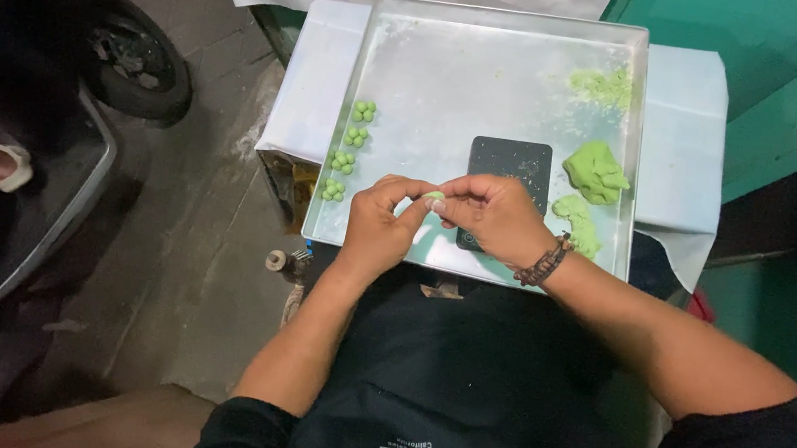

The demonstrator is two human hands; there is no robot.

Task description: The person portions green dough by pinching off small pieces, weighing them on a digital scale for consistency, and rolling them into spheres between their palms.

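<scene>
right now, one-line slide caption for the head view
Both hands pinch a small green dough piece over a metal tray beside rows of dough balls.

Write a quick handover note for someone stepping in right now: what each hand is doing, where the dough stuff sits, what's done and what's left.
Left hand and right hand: together pinching a small green dough piece above the metal tray.
Done: four clusters of small green balls lined along the tray's left side.
Left: dough lumps and crumbs at the tray's right.
A dark scale sits mid-tray.

both hands [437, 220] together, fingertips [420, 197] pinched, forearms angled inward
</scene>
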